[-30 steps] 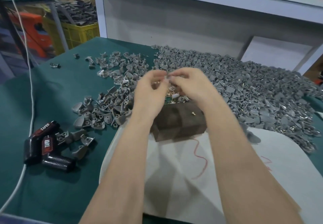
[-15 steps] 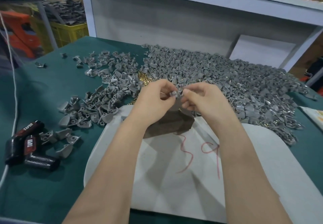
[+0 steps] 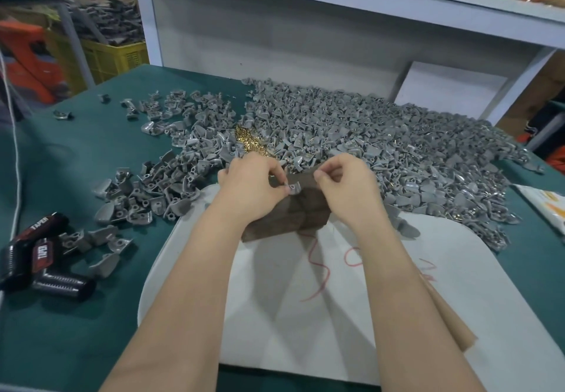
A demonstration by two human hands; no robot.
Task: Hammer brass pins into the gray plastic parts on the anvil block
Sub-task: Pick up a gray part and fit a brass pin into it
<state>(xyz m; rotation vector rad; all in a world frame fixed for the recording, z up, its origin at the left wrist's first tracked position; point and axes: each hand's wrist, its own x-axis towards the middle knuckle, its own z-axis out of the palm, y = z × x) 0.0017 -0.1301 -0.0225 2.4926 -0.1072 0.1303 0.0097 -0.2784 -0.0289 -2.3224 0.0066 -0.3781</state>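
Above the anvil block (image 3: 284,219), left hand (image 3: 250,185) pinching a gray plastic part (image 3: 292,189), right hand (image 3: 347,188) with fingers curled, any pin between them too small to tell, brass pins (image 3: 250,144) heaped behind, yellow crate (image 3: 116,58) holding blurred dark parts (image 3: 104,21), block half hidden by hands

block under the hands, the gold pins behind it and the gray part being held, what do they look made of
The block is dark brown, dull and faceted: perhaps oxidised metal, though dark wood cannot be ruled out. The pins glint shiny yellow, likely brass. The gray part is matte, even gray and moulded-looking, likely plastic.
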